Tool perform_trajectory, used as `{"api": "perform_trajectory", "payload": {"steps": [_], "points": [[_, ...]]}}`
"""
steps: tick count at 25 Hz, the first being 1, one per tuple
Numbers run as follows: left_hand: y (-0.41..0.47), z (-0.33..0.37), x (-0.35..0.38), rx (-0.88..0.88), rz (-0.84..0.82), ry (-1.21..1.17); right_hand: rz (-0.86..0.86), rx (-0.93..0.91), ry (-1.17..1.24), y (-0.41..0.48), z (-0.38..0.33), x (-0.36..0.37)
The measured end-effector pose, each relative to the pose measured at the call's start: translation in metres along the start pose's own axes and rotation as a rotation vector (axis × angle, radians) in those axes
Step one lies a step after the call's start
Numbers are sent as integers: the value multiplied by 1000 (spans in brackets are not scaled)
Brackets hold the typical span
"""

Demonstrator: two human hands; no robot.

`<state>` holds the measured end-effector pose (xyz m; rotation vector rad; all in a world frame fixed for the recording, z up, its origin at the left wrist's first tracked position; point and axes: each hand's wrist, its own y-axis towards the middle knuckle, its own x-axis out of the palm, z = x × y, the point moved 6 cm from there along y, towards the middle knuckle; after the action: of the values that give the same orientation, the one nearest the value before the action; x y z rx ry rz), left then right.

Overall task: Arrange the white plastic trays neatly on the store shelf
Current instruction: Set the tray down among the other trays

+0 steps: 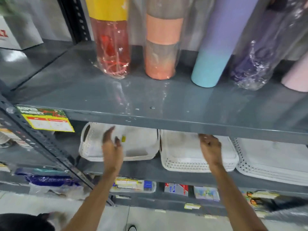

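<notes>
1. While the left hand (112, 145) hangs before the left tray stack (141, 147), its grip is open, fingers spread and holding nothing.
2. Right hand (210, 147) lies over the middle tray stack (183, 152) — grip too blurred to tell.
3. Three white stacks in all, counting the right tray stack (275, 157), sit side by side on the middle shelf (150, 169).
4. Five bottles (160, 60) stand on the upper shelf (116, 97).

Head view – down, close on shelf (166, 118)

Bottles in a row, packets lower down

A yellow-capped red bottle (110, 52), peach bottle (160, 60), blue-lilac bottle (211, 64) and purple wrapped bottle (250, 69) stand side by side; a green-yellow price label (45, 120) sticks at left; a red-grey packet (176, 189) lies below.
</notes>
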<state>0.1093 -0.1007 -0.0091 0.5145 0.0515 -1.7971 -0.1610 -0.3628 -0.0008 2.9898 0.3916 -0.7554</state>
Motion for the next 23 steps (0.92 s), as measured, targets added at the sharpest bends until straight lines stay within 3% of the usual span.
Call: {"api": "perform_trajectory", "payload": {"steps": [2,5,8,10,12,14,17,20,23], "points": [[-43,41,68,114,-282,-30,110,34,-307,31,38,-54],[-73,63,160,140,-513,257,-110,156,-607,70,94,-72],[-75,72,209,17,-534,626,-171,270,-549,88,118,-74],[-68,67,213,-262,-426,611,-241,227,-592,93,121,-69],[-67,64,210,-462,-340,527,-255,158,-614,92,119,-70],[-65,64,211,-522,-275,452,-216,135,-492,90,120,-78],[-64,72,199,-542,-92,264,-100,-53,-184,89,107,-95],[-71,74,184,-575,125,-316,-78,-131,168,78,93,-107],[-82,73,174,-523,28,-746,-175,107,581,74,105,-110]]}}
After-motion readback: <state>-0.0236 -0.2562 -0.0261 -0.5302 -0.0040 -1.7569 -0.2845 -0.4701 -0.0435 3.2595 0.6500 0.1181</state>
